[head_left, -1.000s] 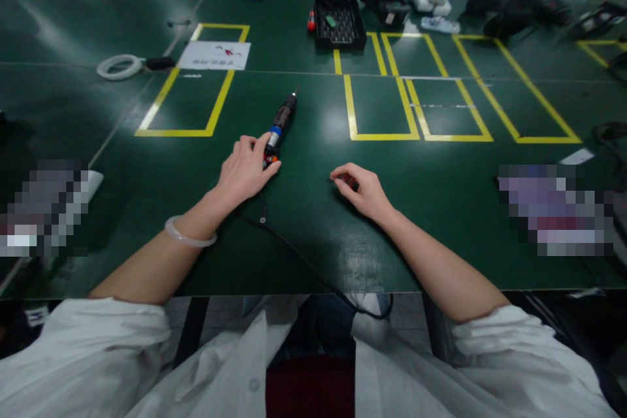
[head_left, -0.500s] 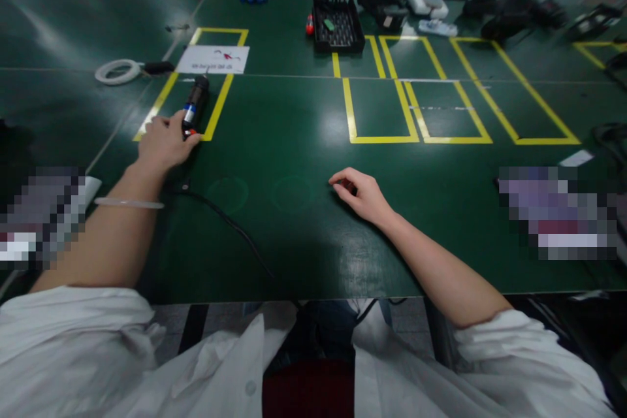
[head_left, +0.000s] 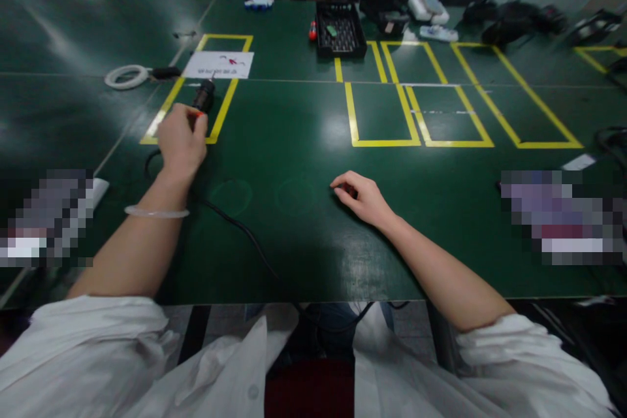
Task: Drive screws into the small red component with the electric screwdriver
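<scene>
My left hand (head_left: 182, 140) is wrapped round a dark, corded electric screwdriver (head_left: 204, 96), its fingers closed on the body near a red part. The tool's thin bit points away from me, up to the lower edge of a white printed sheet (head_left: 219, 64). A black cord (head_left: 245, 228) runs from beneath my left wrist across the table to its front edge. My right hand (head_left: 361, 197) rests on the green table with fingers curled in and the thumb close to them. Dark reddish shade shows under those fingers; whether anything is held there is hidden.
Yellow tape outlines (head_left: 386, 142) mark the table. At the back stand a black tray (head_left: 341, 49) with a small green piece inside and a red item (head_left: 312, 31) beside it. A white cable coil (head_left: 128, 77) lies left. Blurred-out devices (head_left: 553, 209) sit at both sides.
My left hand has turned and closed round the screwdriver's body, shifting right and slightly forward. The tool has moved a little right. My right hand has stayed in place.
</scene>
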`<state>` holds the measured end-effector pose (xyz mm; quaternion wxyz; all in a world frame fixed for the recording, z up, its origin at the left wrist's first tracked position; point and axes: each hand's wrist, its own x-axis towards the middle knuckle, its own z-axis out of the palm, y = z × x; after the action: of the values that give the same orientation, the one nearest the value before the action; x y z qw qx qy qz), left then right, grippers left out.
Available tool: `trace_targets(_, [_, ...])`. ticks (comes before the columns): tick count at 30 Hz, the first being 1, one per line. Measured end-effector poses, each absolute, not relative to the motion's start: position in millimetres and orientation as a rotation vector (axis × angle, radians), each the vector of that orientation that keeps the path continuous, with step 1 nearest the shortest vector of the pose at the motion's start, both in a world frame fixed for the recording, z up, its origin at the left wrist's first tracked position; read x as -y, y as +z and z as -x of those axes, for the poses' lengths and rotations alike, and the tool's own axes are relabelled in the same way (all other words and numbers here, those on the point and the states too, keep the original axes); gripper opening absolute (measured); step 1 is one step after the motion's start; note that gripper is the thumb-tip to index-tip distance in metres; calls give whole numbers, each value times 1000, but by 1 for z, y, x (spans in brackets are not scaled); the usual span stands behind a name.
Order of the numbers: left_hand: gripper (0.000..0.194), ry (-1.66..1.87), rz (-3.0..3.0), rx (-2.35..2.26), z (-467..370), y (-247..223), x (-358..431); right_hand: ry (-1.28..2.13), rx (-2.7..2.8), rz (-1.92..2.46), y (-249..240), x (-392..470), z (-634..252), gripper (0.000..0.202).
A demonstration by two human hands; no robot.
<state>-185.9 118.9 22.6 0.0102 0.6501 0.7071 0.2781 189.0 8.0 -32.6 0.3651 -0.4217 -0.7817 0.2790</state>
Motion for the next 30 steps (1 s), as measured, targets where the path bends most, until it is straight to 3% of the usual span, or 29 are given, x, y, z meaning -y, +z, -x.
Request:
trace_targets(5, [37, 823, -1913, -1307, 85, 19, -82, 808, 1961, 1067, -32, -8, -189, 12])
trace_targets(11, [63, 575, -1768, -787, 25, -2, -33, 1114, 1877, 945, -33, -7, -186, 33])
trace_targets(18, [64, 609, -1827, -829, 25, -13, -27, 1026, 1943, 992, -33, -5, -184, 12])
trace_targets(30, [48, 762, -2009, -907, 26, -14, -23, 927, 1906, 979, -31, -8, -187, 18])
